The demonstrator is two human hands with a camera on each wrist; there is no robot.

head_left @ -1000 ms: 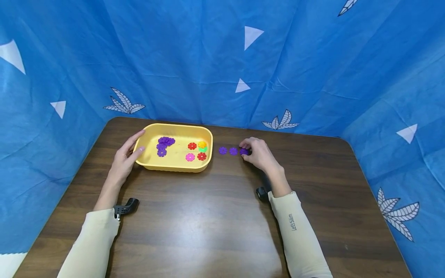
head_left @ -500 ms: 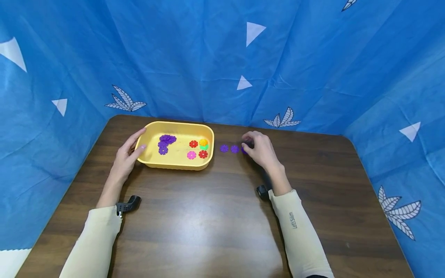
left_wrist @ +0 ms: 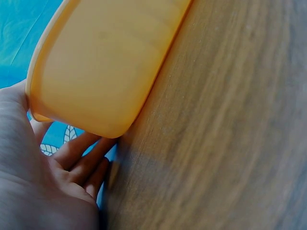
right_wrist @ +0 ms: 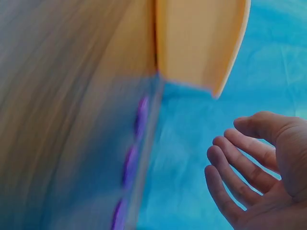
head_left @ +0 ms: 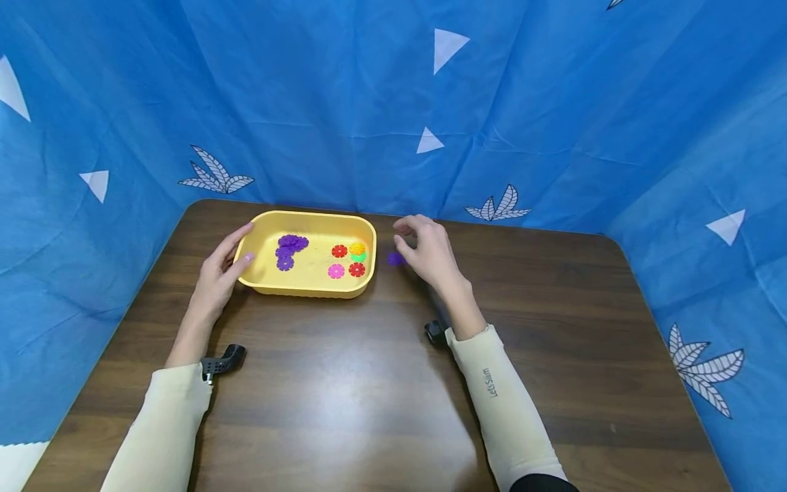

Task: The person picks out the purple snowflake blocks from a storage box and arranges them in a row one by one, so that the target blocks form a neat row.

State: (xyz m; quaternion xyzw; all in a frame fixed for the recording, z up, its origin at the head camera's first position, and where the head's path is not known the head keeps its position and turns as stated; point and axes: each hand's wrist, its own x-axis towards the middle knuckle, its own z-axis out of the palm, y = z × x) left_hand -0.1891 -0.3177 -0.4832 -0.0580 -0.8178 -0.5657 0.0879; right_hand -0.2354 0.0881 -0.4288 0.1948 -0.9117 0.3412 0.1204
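Note:
My left hand (head_left: 215,281) grips the left end of a yellow plastic tray (head_left: 301,292), thumb over the rim and fingers along the outside wall. Several purple snowflake discs (head_left: 285,262) lie clustered in the tray's left half. Its right half holds two red discs (head_left: 339,251), a pink disc (head_left: 335,271), and an orange disc (head_left: 357,249) partly over a green disc (head_left: 359,257). Just right of the tray, my right hand (head_left: 430,254) hovers with relaxed fingers and nothing in them. It mostly hides a row of three purple discs (right_wrist: 129,167) on the table, blurred in the right wrist view.
The dark wooden table (head_left: 332,383) carries the tray near its far edge. A blue cloth (head_left: 344,102) with white leaf and triangle prints rises behind and at the sides. Black cameras (head_left: 230,359) are strapped to both wrists.
My right hand has let go of the rightmost purple disc, lifted, and moved left toward the tray. My left hand stays on the tray's end. The head view has shifted slightly.

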